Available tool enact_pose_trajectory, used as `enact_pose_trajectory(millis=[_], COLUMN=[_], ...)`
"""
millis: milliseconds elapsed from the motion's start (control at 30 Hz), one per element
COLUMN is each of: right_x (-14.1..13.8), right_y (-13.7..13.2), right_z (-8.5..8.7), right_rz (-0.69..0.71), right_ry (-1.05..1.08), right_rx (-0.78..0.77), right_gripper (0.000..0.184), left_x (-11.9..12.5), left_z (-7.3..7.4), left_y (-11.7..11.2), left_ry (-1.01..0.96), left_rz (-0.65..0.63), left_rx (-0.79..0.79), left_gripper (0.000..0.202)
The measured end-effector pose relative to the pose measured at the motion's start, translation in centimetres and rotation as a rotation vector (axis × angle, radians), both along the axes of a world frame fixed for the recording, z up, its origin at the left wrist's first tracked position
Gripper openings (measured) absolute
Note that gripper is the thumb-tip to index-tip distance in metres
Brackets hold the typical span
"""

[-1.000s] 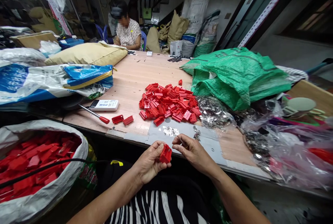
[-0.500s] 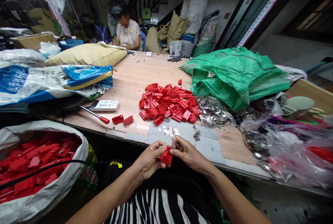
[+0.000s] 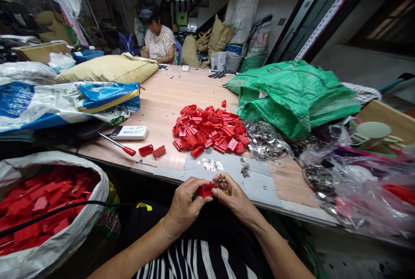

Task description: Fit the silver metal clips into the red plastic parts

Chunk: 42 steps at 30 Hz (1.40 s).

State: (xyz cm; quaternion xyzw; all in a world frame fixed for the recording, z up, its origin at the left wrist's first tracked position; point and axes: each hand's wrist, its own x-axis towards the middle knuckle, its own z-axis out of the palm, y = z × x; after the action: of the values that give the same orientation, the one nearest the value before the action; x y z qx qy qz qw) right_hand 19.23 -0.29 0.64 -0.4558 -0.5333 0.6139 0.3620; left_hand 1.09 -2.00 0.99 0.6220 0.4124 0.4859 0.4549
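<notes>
Just past the table's front edge, my left hand (image 3: 188, 201) grips a small red plastic housing (image 3: 205, 190), its hollow side now showing. My right hand (image 3: 236, 197) is closed at the housing's right end. Between its fingers is a small yellow-handled tool (image 3: 227, 192) with a thin metal part; fingers hide most of it. Beyond the hands, small flat silver plates (image 3: 212, 165) lie on a grey mat (image 3: 259, 179), with a little cluster of dark metal parts (image 3: 245, 168) to their right. A heap of red housings (image 3: 210, 129) rests behind the mat.
Two loose housings (image 3: 152, 151), a red-handled screwdriver (image 3: 129, 151) and a white device (image 3: 129, 132) lie left. An open sack (image 3: 97, 171) of red parts stands lower left. Green sack (image 3: 298, 93) and clear bags (image 3: 356, 192) crowd the right. Another person (image 3: 158, 43) sits across.
My left hand has rolled over, turning the red housing from its closed outer face to its hollow side. My right hand has shifted slightly right and down, still with the tool.
</notes>
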Motion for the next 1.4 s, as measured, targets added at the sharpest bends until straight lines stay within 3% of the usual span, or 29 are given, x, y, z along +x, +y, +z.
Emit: enact_pose_trajectory(millis=[300,433,500,633,700,800,900,1167,1400], right_x=[0.9,0.2,-0.2,-0.3,-0.2,-0.3,-1.0,-2.8,-2.5], right_y=[-1.5,-1.6,-1.3,1.2,3.2,6.3,8.6,10.9,10.5], right_z=[-0.4,-0.7,-0.6,0.4,0.9,1.2,1.0,0.3,0.6], right_rz=[0.002,-0.023,-0.012,0.103,0.089,-0.009,0.026,0.099,0.144], right_ry=[0.175,0.343,0.371,0.185,-0.085,-0.679,-0.998,-1.11,-0.969], right_rx=[-0.252,-0.38,-0.39,-0.235,-0.041,0.348,0.494,0.513,0.566], right_gripper=[0.044,0.047,0.045,0.046,0.039,0.019,0.013,0.007,0.008], left_x=[0.0,-0.6,-0.9,-1.2,-1.4,-1.8,-2.1,-2.3,-2.3], left_z=[-0.1,-0.9,-1.5,-2.4,-2.6,-2.8,-3.2,-3.6,-4.1], left_y=[-0.2,0.1,0.3,0.8,1.1,1.6,1.8,1.9,1.8], left_ry=[-0.032,-0.092,-0.17,-0.379,-0.435,-0.434,-0.366,-0.118,0.049], left_rz=[-0.06,-0.113,-0.103,0.009,0.09,0.19,0.239,0.283,0.319], left_rx=[-0.057,0.02,-0.042,-0.269,-0.309,-0.295,-0.272,-0.124,0.007], left_gripper=[0.026,0.028,0.028,0.027,0.027,0.027,0.033,0.034,0.029])
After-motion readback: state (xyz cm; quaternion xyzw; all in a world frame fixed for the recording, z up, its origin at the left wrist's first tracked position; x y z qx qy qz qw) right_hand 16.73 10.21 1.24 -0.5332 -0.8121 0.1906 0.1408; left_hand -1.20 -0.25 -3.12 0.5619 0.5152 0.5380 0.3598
